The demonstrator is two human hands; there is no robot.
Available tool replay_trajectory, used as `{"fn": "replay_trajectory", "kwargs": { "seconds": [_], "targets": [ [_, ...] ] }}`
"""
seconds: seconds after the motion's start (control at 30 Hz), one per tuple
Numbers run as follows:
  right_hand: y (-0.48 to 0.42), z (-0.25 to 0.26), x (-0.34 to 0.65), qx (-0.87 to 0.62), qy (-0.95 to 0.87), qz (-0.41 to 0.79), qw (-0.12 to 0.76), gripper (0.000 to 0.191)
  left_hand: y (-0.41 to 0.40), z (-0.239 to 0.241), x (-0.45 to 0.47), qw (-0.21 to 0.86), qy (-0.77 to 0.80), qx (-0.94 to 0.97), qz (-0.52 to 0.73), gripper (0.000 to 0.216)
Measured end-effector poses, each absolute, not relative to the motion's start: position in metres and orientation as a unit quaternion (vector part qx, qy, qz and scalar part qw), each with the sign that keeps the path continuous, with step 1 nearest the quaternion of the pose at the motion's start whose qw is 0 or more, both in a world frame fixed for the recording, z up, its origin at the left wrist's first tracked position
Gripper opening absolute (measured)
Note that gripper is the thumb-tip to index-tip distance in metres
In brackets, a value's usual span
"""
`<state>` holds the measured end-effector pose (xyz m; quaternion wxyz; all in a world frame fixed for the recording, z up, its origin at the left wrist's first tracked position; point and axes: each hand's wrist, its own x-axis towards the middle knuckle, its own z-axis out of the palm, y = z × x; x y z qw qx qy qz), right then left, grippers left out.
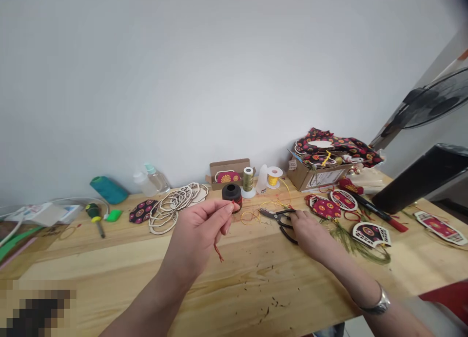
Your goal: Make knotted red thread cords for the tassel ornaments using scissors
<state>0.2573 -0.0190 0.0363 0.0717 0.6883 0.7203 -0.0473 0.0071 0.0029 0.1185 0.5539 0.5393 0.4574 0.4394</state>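
Observation:
My left hand [200, 229] is raised above the wooden table [248, 278], thumb and fingers pinched on a short red thread [218, 251] that dangles below the palm. Just behind it stands a black spool [231, 194] wound with red thread. My right hand [310, 232] lies low on the table, its fingers resting over the handles of black scissors [278, 215]. The scissor blades point left toward loose yellow thread [252, 214]. A metal watch sits on my right wrist.
A stack of pale wooden cut-out frames [175, 205] lies left of the spool. Thread spools [248, 181] and a cardboard box of patterned fabric [321, 166] stand along the wall. Finished red fabric ornaments [325, 208] and green tassel threads [351, 239] lie at right. A screwdriver [95, 216] lies far left.

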Motion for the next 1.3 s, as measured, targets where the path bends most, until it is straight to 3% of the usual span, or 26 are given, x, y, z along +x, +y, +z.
{"fn": "replay_trajectory", "kwargs": {
  "seconds": [0.2,0.3,0.37,0.4,0.5,0.57,0.83,1.07,1.3],
  "targets": [
    [-0.031,0.038,0.281,0.701,0.71,-0.048,0.028,0.033,0.002,0.119,0.006,0.552,0.459,0.54,0.439,0.022],
    [-0.035,0.05,0.287,0.708,0.695,-0.114,-0.049,0.026,0.003,0.118,0.005,0.548,0.458,0.545,0.44,0.021],
    [-0.034,0.062,0.282,0.685,0.688,-0.203,-0.128,0.01,0.004,0.118,0.004,0.542,0.457,0.549,0.443,0.022],
    [-0.031,0.069,0.277,0.658,0.687,-0.251,-0.175,0.011,0.004,0.118,0.003,0.54,0.456,0.551,0.444,0.022],
    [-0.021,0.093,0.256,0.533,0.701,-0.366,-0.301,0.035,0.006,0.117,0.0,0.534,0.453,0.559,0.445,0.023],
    [-0.014,0.11,0.24,0.454,0.719,-0.403,-0.339,0.05,0.007,0.117,-0.001,0.533,0.455,0.558,0.444,0.025],
    [-0.01,0.141,0.22,0.363,0.758,-0.475,-0.261,0.059,0.01,0.123,-0.008,0.539,0.444,0.527,0.485,0.023],
    [-0.013,0.142,0.227,0.431,0.768,-0.446,-0.162,0.023,0.01,0.129,-0.009,0.53,0.438,0.504,0.523,0.02],
    [-0.009,0.144,0.212,0.432,0.753,-0.464,-0.176,0.024,0.005,0.124,-0.009,0.529,0.459,0.53,0.478,0.023]
  ]
}}
